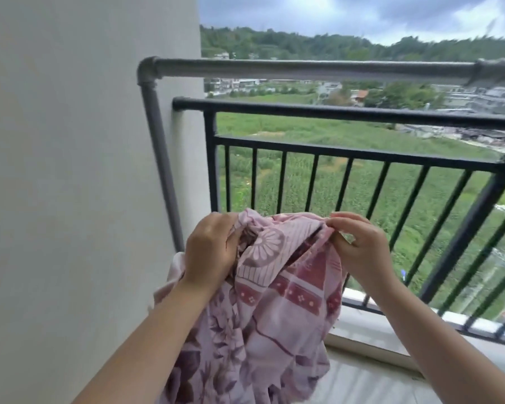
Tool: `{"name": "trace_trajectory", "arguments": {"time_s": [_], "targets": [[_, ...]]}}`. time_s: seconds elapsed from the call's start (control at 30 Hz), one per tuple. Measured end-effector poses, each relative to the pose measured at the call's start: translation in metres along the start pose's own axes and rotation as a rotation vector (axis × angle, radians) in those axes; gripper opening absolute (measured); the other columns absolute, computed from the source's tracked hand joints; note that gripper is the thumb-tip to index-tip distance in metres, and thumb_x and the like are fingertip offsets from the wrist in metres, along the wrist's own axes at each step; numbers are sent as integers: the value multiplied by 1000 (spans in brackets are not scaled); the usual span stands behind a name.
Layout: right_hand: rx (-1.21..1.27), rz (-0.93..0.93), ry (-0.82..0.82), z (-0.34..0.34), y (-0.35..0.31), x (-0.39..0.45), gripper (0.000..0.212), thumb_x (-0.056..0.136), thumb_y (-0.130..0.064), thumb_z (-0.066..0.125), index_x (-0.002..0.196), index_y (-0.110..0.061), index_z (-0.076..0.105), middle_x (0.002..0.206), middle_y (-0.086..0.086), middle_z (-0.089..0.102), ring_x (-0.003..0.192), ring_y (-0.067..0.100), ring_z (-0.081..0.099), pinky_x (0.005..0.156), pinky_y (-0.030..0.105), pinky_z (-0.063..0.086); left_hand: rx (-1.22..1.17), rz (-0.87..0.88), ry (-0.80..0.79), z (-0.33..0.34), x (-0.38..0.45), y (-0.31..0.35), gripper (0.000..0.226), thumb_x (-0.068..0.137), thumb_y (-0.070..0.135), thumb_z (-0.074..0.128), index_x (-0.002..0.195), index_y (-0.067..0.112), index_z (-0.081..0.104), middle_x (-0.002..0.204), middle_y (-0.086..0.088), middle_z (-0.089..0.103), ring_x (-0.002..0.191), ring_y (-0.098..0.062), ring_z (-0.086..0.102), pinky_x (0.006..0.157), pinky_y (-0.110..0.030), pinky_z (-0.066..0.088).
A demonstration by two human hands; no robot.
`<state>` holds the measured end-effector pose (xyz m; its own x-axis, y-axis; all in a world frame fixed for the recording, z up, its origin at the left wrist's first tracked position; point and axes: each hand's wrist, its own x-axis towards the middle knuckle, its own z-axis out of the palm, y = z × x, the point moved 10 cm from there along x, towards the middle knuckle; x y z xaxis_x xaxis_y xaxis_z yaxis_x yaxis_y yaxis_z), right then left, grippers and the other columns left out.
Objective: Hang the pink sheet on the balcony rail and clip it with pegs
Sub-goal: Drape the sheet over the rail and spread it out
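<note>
Between the two hands, the pink sheet (277, 287) hangs bunched in a loose bundle, its upper folds gathered at hand height and the rest drooping below the wrists toward the bottom of the view. The left hand (209, 247) grips a thick wad of the cloth, fingers curled round it with the back of the hand facing the camera. The right hand (359, 244) pinches an edge of the fabric between thumb and fingertips, just to the right of the bundle's top. The sheet shows a flower medallion and darker red bands with small diamond motifs near the hands, and purple leaf shapes lower down.

Beyond and above both hands runs the black balcony rail (347, 112), well apart from the cloth, with vertical bars beneath it. Higher still, a grey pipe (303, 67) crosses horizontally and bends down beside the white wall (70, 170) on the left hand's side. Past the bars lie green fields, buildings and a wooded hill under cloud.
</note>
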<state>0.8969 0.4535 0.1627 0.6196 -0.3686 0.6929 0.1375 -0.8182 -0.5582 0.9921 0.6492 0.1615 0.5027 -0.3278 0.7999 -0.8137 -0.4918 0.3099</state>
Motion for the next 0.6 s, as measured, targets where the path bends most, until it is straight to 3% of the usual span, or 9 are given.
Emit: {"name": "trace_trajectory", "arguments": {"time_s": [0.1, 0.17, 0.23, 0.3, 0.37, 0.43, 0.47, 0.53, 0.6], "targets": [[-16, 209, -22, -5, 39, 5, 20, 78, 1, 61, 96, -2, 68, 93, 15, 70, 83, 18, 58, 84, 40, 52, -34, -195, -167, 40, 4, -13, 29, 89, 27, 49, 80, 1, 57, 70, -20, 59, 69, -33, 58, 55, -27, 29], [7, 281, -10, -7, 56, 10, 20, 80, -2, 59, 98, -5, 68, 96, 13, 70, 82, 18, 59, 83, 36, 53, -12, -281, -320, 71, -3, -26, 24, 91, 23, 50, 71, 9, 48, 62, -10, 49, 73, -32, 54, 59, -29, 28], [63, 342, -36, -2, 70, 18, 21, 83, -3, 56, 101, -5, 67, 96, 11, 69, 76, 20, 61, 72, 27, 55, 8, -351, -516, 99, -16, -39, 31, 91, 24, 50, 64, 14, 37, 55, -1, 39, 70, -28, 48, 54, -32, 25], [162, 402, -78, 9, 80, 23, 21, 85, -3, 53, 101, -4, 66, 92, 7, 66, 74, 19, 60, 61, 18, 54, 88, -389, -739, 121, -36, -50, 32, 91, 24, 47, 61, 16, 38, 58, 0, 40, 72, -22, 45, 52, -31, 26], [279, 425, -84, 18, 83, 31, 21, 84, -1, 53, 97, -7, 68, 91, 5, 64, 79, 18, 60, 65, 21, 54, 173, -358, -925, 135, -49, -56, 30, 92, 23, 44, 61, 19, 45, 60, 2, 44, 76, -22, 50, 52, -27, 28], [362, 411, -88, 25, 79, 44, 27, 82, 4, 52, 85, -16, 71, 89, 2, 66, 78, 16, 60, 66, 20, 54, 132, -390, -946, 133, -41, -57, 22, 92, 23, 44, 80, 16, 61, 71, 0, 60, 87, -26, 60, 57, -25, 36], [414, 388, -105, 28, 73, 54, 34, 82, 6, 52, 77, -21, 70, 86, 0, 66, 76, 14, 61, 63, 16, 54, 90, -408, -883, 126, -26, -56, 22, 92, 22, 45, 97, 14, 65, 86, -6, 67, 93, -26, 61, 66, -26, 41], [557, 352, -160, 29, 52, 76, 43, 84, 8, 49, 66, -27, 67, 77, -3, 67, 69, 11, 62, 55, 14, 55, 0, -398, -715, 109, 14, -49, 33, 93, 22, 45, 123, 13, 55, 107, -14, 66, 94, -25, 59, 81, -29, 44], [659, 272, -186, 18, 25, 104, 48, 84, 6, 49, 59, -29, 68, 61, -9, 69, 58, 5, 63, 49, 14, 54, -173, -370, -610, 99, 56, -36, 41, 94, 21, 45, 134, 15, 44, 107, -16, 64, 86, -23, 57, 76, -31, 44]]}}
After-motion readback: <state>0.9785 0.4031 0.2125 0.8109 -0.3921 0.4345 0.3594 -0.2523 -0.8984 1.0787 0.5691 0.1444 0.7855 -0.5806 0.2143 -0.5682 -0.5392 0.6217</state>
